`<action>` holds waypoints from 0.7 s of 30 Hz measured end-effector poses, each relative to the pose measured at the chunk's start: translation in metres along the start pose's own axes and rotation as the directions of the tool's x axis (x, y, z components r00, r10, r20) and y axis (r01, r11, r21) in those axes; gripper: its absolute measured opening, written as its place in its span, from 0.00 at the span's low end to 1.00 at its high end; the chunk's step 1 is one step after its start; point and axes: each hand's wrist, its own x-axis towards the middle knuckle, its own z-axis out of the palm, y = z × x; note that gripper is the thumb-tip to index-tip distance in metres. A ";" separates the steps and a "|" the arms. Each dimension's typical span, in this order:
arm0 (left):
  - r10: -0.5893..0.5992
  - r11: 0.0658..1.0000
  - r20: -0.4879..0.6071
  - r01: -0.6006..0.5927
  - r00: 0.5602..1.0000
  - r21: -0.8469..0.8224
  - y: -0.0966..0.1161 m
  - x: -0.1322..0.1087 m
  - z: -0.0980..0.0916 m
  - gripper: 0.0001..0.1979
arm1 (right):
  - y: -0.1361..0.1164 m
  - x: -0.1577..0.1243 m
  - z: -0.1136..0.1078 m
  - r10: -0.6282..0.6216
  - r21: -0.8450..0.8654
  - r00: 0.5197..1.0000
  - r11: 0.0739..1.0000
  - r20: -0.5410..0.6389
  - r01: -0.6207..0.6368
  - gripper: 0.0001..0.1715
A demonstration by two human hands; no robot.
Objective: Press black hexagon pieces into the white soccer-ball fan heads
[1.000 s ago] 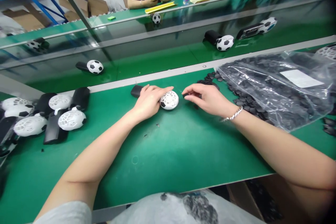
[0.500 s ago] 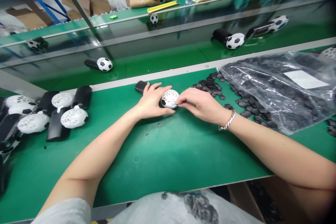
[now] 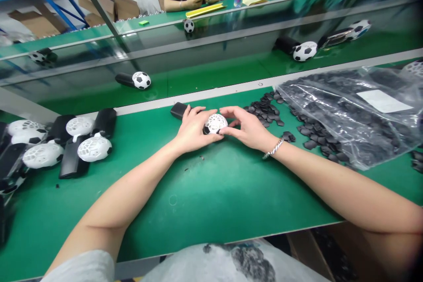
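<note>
A small fan with a white football-patterned head (image 3: 215, 122) and a black handle (image 3: 179, 110) lies on the green table (image 3: 205, 194). My left hand (image 3: 191, 128) is wrapped round the head's left side and holds it down. My right hand (image 3: 246, 128) presses its thumb and fingertips on the head's right edge. Loose black hexagon pieces (image 3: 264, 108) lie just right of my hands.
Several white-headed fans with black handles (image 3: 79, 141) are piled at the left. A clear plastic bag of black pieces (image 3: 357, 114) lies at the right. Finished football fans (image 3: 139, 80) sit on the conveyor belt behind. A person sits across holding a phone.
My right hand came from the black pieces to the fan head and now presses on its right edge. The fans on the conveyor have drifted to the right.
</note>
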 end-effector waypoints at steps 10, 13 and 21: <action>0.109 0.994 -0.010 -0.110 0.994 -0.014 0.001 -0.001 0.003 0.37 | 0.019 0.015 -0.027 0.102 -0.137 0.995 0.985 -0.022 -0.104 0.13; 0.175 0.984 0.081 -0.173 0.981 -0.035 -0.002 0.000 -0.003 0.38 | 0.040 0.020 -0.047 0.115 -0.510 0.987 0.846 -0.111 -0.155 0.12; -0.004 0.987 0.233 0.042 0.972 -0.156 0.007 -0.009 -0.010 0.37 | 0.043 0.016 -0.053 0.139 -0.589 0.990 0.799 -0.013 -0.120 0.05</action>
